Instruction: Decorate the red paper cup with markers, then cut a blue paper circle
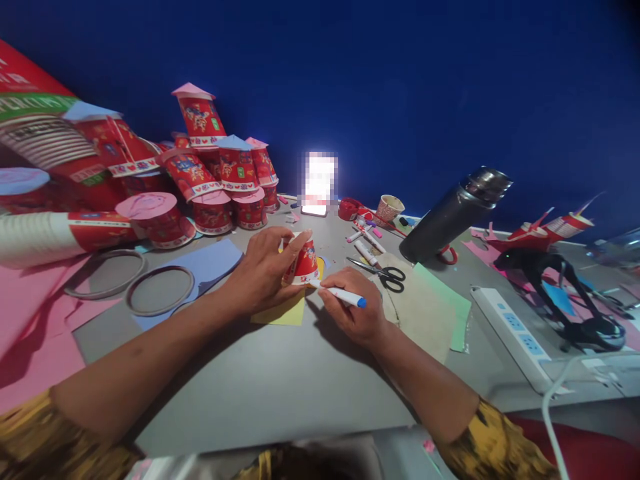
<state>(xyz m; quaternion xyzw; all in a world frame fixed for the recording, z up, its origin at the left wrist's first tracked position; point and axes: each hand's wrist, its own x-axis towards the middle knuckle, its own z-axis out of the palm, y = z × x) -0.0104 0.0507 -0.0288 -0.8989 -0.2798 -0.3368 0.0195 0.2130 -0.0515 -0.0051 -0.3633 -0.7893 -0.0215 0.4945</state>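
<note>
While inverted in left hand (263, 267) — cup (305, 261); marker (343, 294) beside

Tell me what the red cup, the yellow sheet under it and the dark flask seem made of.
Red cup, gripped upside down by the left hand, the right hand holding a marker at its rim: likely paper, with a matte printed wall. Yellow sheet: thin matte paper, lying flat. Dark flask: probably metal, with a satin dark body and a shiny silver cap; a plastic coating is possible.
</note>
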